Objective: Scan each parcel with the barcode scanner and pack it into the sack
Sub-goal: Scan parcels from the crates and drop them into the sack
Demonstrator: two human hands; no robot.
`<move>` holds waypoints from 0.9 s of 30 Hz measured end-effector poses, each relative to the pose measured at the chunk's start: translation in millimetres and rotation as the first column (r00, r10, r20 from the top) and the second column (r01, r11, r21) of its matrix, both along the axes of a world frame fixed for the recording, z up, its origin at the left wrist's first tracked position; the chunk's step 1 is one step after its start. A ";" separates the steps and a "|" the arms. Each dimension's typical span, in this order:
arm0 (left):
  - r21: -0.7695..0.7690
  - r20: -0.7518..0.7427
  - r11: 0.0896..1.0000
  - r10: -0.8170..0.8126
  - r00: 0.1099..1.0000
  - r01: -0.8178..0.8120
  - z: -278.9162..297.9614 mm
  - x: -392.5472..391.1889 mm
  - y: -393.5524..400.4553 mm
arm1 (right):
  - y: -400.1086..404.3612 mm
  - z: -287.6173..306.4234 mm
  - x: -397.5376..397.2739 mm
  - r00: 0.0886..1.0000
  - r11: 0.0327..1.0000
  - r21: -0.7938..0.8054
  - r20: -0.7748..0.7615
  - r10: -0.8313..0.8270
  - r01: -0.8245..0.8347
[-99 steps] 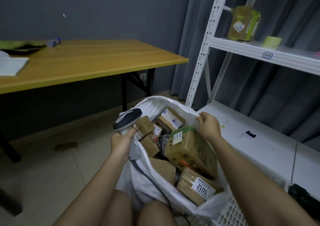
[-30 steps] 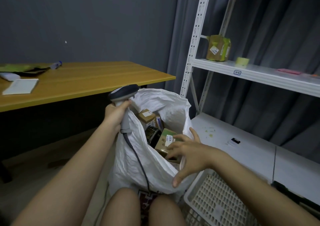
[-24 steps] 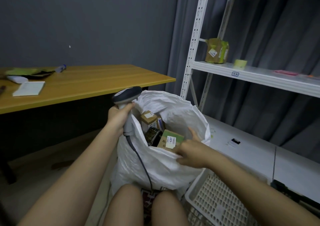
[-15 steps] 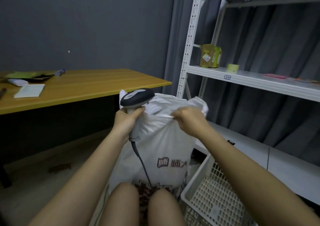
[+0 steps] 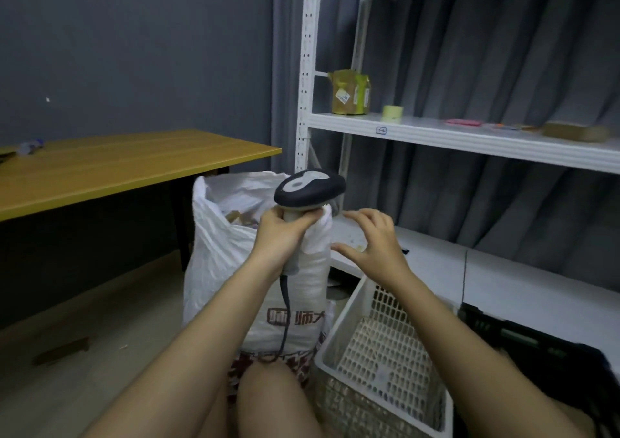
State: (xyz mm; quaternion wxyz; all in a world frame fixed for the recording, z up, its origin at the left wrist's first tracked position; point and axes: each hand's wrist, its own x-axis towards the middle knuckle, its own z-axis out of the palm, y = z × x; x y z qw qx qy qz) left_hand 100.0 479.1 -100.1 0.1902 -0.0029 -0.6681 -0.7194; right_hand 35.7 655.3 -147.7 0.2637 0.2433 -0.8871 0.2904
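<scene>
Fingers (image 5: 295,223) of your left hand (image 5: 280,236) curl round the handle of the barcode scanner (image 5: 308,191), pinching a fold of the sack's rim against it. Scanner head upright, dark with a pale top panel, above your fist; its cable (image 5: 286,317) hangs down the front of the sack. Your right hand (image 5: 372,241) hovers just beside the sack's right edge, fingers spread and lightly bent, holding nothing; whether the fingertips touch the fabric, cannot tell.

Sack (image 5: 235,253): white woven, standing on the floor between your knees and the bench (image 5: 117,166), dark printed characters low on its front. Mouth partly gathered on the right side, open on the left, where brown parcels (image 5: 238,218) show just inside.

White perforated basket (image 5: 382,353) touching or just beside the sack's lower right. White metal shelving (image 5: 469,137) behind. On the middle shelf: one yellow-green wrapped parcel (image 5: 350,92) with a label, a roll of pale tape (image 5: 392,114) near it, a pink flat item (image 5: 464,122) and a blurred brown box (image 5: 575,131) farther right. Grey curtain (image 5: 503,68) behind the shelving. Bench is yellow wood, with a small blurred object (image 5: 30,145) at its far left.
</scene>
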 end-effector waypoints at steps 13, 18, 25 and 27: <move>-0.034 0.254 0.921 -0.369 0.894 0.389 -76.0 -37.3 217.0 | 215.6 -109.0 24.7 0.839 0.853 -0.237 0.427 -0.339 0.465; -0.020 0.413 0.853 -0.468 0.781 0.522 -143.9 -47.9 283.1 | 304.9 -207.4 45.7 0.684 0.746 -0.198 0.592 -0.426 0.636; -0.037 0.594 0.833 -0.426 0.682 0.552 -242.8 -59.9 328.0 | 385.2 -335.6 68.3 0.354 0.618 0.034 0.794 -0.494 0.785; -0.028 0.640 0.830 -0.413 0.648 0.557 -266.0 -61.3 330.9 | 395.3 -363.4 71.5 0.252 0.598 0.118 0.829 -0.499 0.793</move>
